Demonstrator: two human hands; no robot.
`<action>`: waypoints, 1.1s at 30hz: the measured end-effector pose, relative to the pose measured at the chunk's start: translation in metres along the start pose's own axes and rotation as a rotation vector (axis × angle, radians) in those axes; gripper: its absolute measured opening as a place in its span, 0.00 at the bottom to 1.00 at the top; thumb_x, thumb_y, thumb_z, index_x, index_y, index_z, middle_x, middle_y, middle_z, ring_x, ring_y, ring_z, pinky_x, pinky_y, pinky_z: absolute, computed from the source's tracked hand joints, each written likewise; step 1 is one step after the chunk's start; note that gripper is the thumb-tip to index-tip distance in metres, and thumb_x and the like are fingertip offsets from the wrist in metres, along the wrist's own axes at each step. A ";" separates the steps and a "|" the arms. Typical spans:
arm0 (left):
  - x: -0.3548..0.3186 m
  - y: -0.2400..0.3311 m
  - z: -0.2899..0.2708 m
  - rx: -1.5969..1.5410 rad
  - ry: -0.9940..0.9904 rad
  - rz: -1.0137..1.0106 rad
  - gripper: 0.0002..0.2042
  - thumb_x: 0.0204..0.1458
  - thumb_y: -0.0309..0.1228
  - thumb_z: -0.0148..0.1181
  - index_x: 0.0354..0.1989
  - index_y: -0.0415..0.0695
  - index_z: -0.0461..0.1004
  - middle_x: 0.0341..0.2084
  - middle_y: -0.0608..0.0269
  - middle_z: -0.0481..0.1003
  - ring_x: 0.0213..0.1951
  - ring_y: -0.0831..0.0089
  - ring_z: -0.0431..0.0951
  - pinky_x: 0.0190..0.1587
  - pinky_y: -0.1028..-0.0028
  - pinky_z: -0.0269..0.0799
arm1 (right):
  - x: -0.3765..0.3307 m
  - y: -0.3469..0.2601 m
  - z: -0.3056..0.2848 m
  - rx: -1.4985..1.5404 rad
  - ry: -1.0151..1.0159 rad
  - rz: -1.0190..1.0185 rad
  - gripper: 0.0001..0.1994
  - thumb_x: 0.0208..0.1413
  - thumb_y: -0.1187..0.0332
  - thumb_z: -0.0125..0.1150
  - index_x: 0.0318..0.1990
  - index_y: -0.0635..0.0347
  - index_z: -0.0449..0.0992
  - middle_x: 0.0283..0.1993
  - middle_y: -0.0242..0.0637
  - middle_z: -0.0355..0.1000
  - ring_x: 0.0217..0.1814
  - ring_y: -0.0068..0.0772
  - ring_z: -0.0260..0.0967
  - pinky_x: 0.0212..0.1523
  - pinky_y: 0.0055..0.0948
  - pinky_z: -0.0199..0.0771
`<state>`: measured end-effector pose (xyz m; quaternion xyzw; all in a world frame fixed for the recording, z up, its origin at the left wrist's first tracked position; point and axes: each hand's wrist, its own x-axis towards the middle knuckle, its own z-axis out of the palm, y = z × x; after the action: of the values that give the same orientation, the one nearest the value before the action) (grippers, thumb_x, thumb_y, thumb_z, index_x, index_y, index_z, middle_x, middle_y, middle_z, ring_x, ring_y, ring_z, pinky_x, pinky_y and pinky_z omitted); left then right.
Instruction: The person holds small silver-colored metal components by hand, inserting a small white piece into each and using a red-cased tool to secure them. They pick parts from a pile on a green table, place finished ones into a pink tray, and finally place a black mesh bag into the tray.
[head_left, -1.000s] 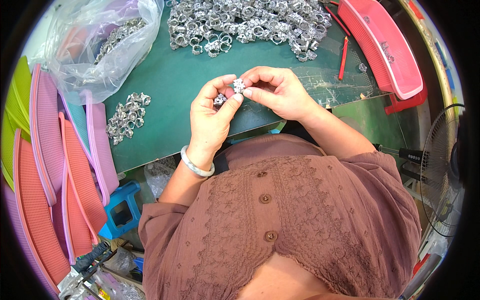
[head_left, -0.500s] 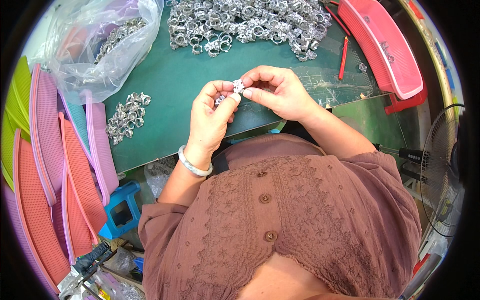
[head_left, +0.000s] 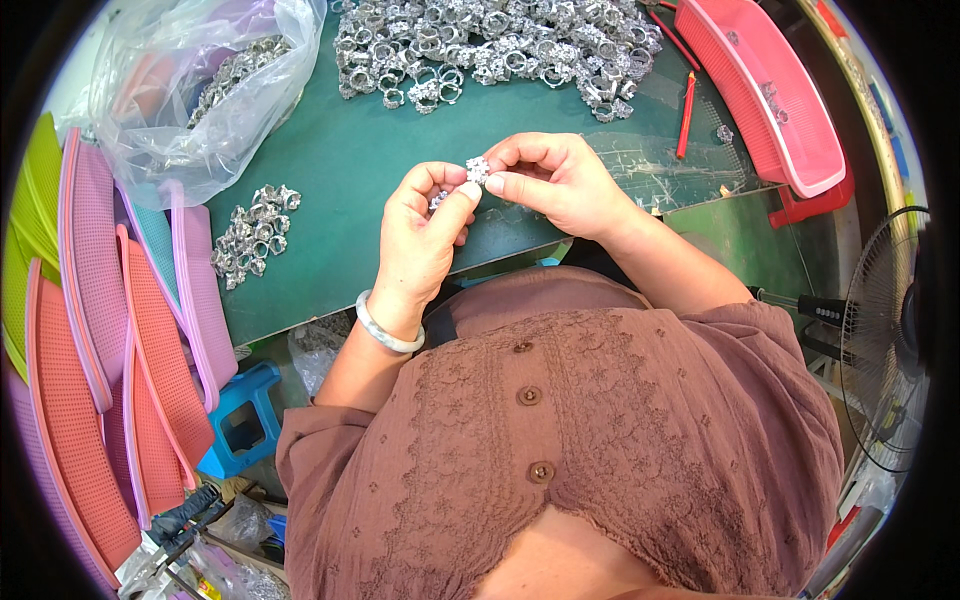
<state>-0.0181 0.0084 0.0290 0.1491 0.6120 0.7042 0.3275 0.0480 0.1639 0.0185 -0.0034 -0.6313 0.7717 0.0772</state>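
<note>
Between my two hands, over the near edge of the green table, is a silver ring with a flower-like, stone-studded top. My left hand pinches it from the left by thumb and index finger. A second small silver ring shows in the curl of the same hand's fingers. From the right, my right hand grips the first ring with thumb and fingertips. The ring's band is mostly hidden by the fingers. Left of my hands lies a small pile of silver rings; a big heap of rings spreads along the far side.
A clear plastic bag holding more rings stands at the far left. Stacked coloured baskets crowd the left side. At right are a red pencil-like stick, a pink basket with a few rings, and a fan.
Hardly anything differs. The ring and the fingertips around it have shifted very slightly; both hands keep their pinch.
</note>
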 end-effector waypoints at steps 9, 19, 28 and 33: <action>0.000 0.000 -0.001 -0.004 -0.009 0.001 0.04 0.49 0.26 0.54 0.32 0.43 0.67 0.24 0.70 0.69 0.23 0.85 0.66 0.23 0.86 0.61 | 0.001 0.001 -0.004 0.108 -0.031 0.056 0.05 0.49 0.76 0.57 0.34 0.65 0.73 0.36 0.32 0.71 0.37 0.19 0.67 0.40 0.19 0.68; 0.001 -0.003 -0.005 -0.024 -0.042 -0.046 0.04 0.50 0.29 0.53 0.30 0.42 0.69 0.23 0.68 0.70 0.23 0.83 0.67 0.23 0.85 0.61 | 0.001 0.000 -0.001 0.024 -0.023 -0.023 0.04 0.49 0.77 0.56 0.32 0.66 0.72 0.36 0.34 0.70 0.37 0.19 0.66 0.39 0.18 0.68; 0.001 -0.004 0.000 -0.105 -0.067 -0.024 0.08 0.51 0.30 0.54 0.35 0.40 0.71 0.24 0.69 0.71 0.24 0.84 0.68 0.23 0.86 0.62 | -0.001 -0.004 -0.001 -0.442 -0.007 -0.302 0.05 0.43 0.81 0.57 0.30 0.62 0.72 0.42 0.39 0.68 0.38 0.22 0.67 0.37 0.21 0.67; 0.001 -0.004 0.002 -0.123 -0.070 0.031 0.11 0.48 0.27 0.57 0.40 0.40 0.69 0.29 0.69 0.70 0.26 0.85 0.68 0.23 0.87 0.63 | -0.002 -0.001 -0.003 -0.445 0.015 -0.292 0.06 0.43 0.81 0.57 0.30 0.62 0.73 0.46 0.39 0.66 0.37 0.20 0.65 0.35 0.18 0.65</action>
<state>-0.0162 0.0103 0.0253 0.1626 0.5536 0.7397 0.3462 0.0505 0.1667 0.0188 0.0651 -0.7787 0.5945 0.1895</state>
